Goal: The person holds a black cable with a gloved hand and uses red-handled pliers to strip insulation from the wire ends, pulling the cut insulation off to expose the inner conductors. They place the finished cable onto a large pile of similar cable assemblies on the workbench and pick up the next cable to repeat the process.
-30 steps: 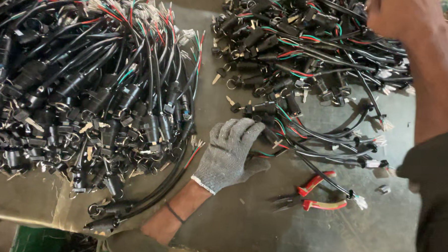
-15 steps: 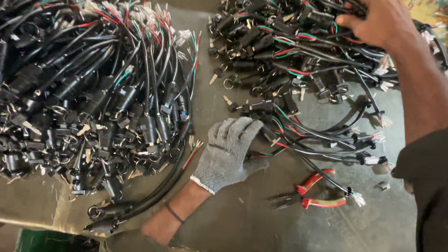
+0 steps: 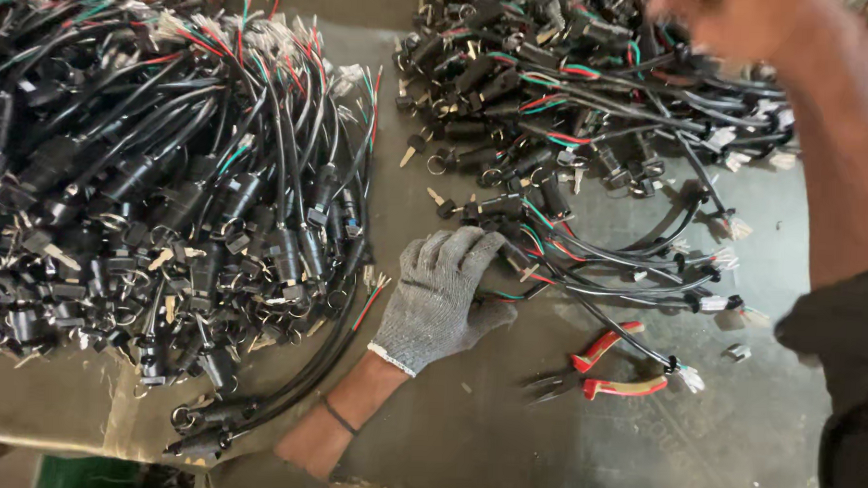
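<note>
Grey worktable (image 3: 503, 458) carries two cable-harness heaps: gloved left hand (image 3: 444, 291) lies flat, fingers spread, touching the loose harnesses (image 3: 625, 270) mid-table, while blurred bare right hand (image 3: 749, 24), grip unclear, reaches the far-right heap (image 3: 555, 75).

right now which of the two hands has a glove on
The left hand, flat on the table beside the cables in a grey knit glove. The right hand, reaching over the far pile, is bare.

Grey knit cloth glove (image 3: 444, 297); glossy black plastic cables (image 3: 215, 169).
</note>
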Tool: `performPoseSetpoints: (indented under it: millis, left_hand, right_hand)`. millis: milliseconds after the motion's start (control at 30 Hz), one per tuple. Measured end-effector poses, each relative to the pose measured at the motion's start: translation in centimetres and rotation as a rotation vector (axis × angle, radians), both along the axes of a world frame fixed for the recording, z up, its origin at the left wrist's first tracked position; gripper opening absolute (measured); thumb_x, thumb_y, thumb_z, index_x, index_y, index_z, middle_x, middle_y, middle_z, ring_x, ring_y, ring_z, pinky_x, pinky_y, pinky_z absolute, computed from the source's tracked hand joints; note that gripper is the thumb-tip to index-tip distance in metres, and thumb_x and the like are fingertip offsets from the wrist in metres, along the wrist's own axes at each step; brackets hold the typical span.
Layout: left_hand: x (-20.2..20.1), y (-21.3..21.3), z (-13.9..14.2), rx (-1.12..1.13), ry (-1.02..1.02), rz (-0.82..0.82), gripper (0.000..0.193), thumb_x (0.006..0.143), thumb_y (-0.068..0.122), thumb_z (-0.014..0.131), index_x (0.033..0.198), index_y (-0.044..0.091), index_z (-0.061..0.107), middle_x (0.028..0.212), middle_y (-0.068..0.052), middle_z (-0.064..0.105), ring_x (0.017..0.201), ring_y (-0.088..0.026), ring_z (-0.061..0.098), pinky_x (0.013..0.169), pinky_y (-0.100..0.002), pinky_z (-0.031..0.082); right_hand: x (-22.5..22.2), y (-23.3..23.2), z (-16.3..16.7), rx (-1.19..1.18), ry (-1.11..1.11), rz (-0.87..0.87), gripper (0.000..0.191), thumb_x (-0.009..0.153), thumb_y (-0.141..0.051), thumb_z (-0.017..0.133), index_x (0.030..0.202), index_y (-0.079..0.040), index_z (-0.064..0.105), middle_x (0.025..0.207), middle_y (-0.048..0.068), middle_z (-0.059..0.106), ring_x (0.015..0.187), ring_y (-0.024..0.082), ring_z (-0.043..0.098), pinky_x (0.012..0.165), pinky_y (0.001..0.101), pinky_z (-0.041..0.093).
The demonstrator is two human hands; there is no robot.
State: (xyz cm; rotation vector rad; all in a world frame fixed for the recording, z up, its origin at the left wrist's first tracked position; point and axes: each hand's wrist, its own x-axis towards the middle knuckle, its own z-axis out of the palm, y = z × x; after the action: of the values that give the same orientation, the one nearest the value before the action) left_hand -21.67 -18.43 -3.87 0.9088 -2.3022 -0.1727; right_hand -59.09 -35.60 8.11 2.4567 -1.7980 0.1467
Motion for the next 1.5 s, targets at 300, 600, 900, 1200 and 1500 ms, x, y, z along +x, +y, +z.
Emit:
performPoseSetpoints:
  millis: [300,600,900,1200,1500]
  left_hand:
    - [0.2,0.1,-0.2,0.033,0.010,0.019,0.094,0.073,0.050,0.085,0.149,0.011,0.046,0.142,-0.011,0.047,0.130,-0.036,0.047,0.109,-0.054,0.038]
    - [0.1,0.1,-0.2,0.040,0.029,0.003,0.093,0.075,0.052,0.085,0.149,0.011,0.045,0.144,-0.011,0.047,0.132,-0.037,0.046,0.110,-0.054,0.038]
    - [-0.2,0.2,0.3,0.051,-0.013,0.035,0.097,0.071,0.052,0.087,0.148,0.011,0.045,0.143,-0.011,0.046,0.130,-0.037,0.046,0.109,-0.053,0.037]
    - [0.0,0.2,0.4,0.130,-0.064,0.049,0.095,0.069,0.053,0.086,0.146,0.013,0.048,0.139,-0.012,0.048,0.130,-0.037,0.046,0.108,-0.053,0.037]
    - [0.2,0.2,-0.2,0.026,-0.010,0.021,0.096,0.074,0.055,0.084,0.149,0.010,0.045,0.142,-0.013,0.045,0.133,-0.036,0.044,0.109,-0.053,0.037]
  right_hand:
    - [2.8,3.8,-5.4,-0.306,-0.122,0.169,0.032,0.103,-0.032,0.073,0.118,-0.004,0.068,0.109,0.016,0.063,0.109,0.036,0.059,0.100,0.0448,0.048]
    - [5.3,5.2,-7.5,-0.359,-0.029,0.120,0.050,0.096,-0.049,0.079,0.117,-0.005,0.069,0.120,0.010,0.060,0.117,0.032,0.056,0.103,0.0444,0.047]
    - [8.8,2.7,-6.6,-0.291,0.156,0.042,0.040,0.086,-0.042,0.081,0.105,-0.008,0.072,0.113,0.011,0.064,0.114,0.029,0.061,0.094,0.0433,0.047]
    - [7.6,2.0,-3.1,-0.321,0.067,0.152,0.025,0.103,-0.029,0.072,0.114,-0.007,0.068,0.106,0.015,0.070,0.093,0.037,0.070,0.076,0.0484,0.052]
    - [8.0,3.9,-5.3,-0.150,0.003,0.096,0.054,0.085,-0.047,0.081,0.118,-0.008,0.064,0.105,0.019,0.065,0.100,0.041,0.066,0.082,0.0518,0.050]
